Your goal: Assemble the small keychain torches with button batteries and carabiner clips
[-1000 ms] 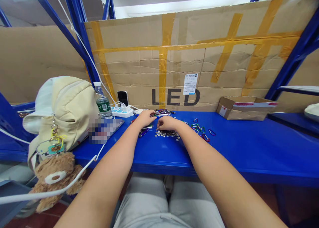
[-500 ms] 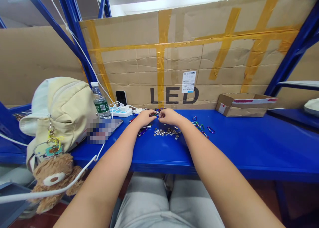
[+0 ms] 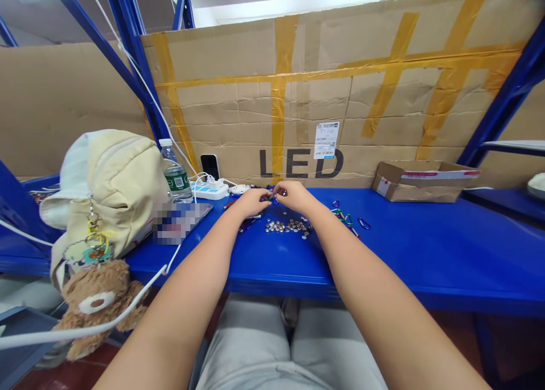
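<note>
Head view gives me the left hand (image 3: 255, 202) and right hand (image 3: 295, 197) nearly meeting above the bench (image 3: 272, 262), fingers of both bent and drawn narrow; whether they pinch anything I cannot tell. Silvery discs (image 3: 292, 226) lie loosely between my forearms, with carabiners (image 3: 348, 219) just beyond the right wrist and a carton (image 3: 428, 193) farther right.

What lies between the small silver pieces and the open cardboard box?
In the head view, the right forearm, then coloured carabiners, then bare blue tabletop lie between the silver pieces and the box.
</note>
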The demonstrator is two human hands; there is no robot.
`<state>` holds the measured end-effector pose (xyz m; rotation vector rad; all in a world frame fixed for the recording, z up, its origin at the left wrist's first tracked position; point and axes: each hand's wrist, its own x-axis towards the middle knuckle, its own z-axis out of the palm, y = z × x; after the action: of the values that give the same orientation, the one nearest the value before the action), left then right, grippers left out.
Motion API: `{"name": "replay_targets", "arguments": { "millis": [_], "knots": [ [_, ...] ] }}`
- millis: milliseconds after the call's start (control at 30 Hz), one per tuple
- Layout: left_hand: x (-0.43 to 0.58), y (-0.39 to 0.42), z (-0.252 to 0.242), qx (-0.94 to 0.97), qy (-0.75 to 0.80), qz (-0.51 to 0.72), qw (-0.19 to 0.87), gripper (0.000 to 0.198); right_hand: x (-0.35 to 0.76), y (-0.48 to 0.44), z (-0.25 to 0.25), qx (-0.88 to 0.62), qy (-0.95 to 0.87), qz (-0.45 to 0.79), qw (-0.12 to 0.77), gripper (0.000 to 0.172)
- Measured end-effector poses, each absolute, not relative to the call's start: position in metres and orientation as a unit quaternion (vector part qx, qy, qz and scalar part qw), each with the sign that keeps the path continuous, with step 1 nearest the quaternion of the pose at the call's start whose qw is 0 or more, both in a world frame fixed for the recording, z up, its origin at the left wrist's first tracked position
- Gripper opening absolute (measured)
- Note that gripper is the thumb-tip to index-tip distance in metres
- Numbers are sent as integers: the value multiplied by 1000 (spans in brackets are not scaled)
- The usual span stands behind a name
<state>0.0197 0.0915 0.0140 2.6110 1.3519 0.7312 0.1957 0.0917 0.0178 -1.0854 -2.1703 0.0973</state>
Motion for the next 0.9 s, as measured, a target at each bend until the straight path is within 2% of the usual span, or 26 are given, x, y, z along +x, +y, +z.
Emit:
{"name": "replay_targets", "arguments": {
  "millis": [200,267,400,467,633,900],
  "knots": [
    [18,95,13,835,486,254,36,28,198,89,21,-451,-820,54,347,20],
    [17,96,12,835,490,250,33,28,196,84,24,-450,-839,77,295,17],
    [18,95,13,839,488,241,24,30,188,75,23,-416,-891,125,134,19],
    [19,93,14,838,490,239,22,31,184,74,21,-409,-899,121,103,22],
    [19,92,14,838,490,239,32,30,177,78,14,-409,-901,121,82,22],
    [18,95,12,845,481,231,25,30,176,68,19,-462,-873,129,86,8]
  ]
}}
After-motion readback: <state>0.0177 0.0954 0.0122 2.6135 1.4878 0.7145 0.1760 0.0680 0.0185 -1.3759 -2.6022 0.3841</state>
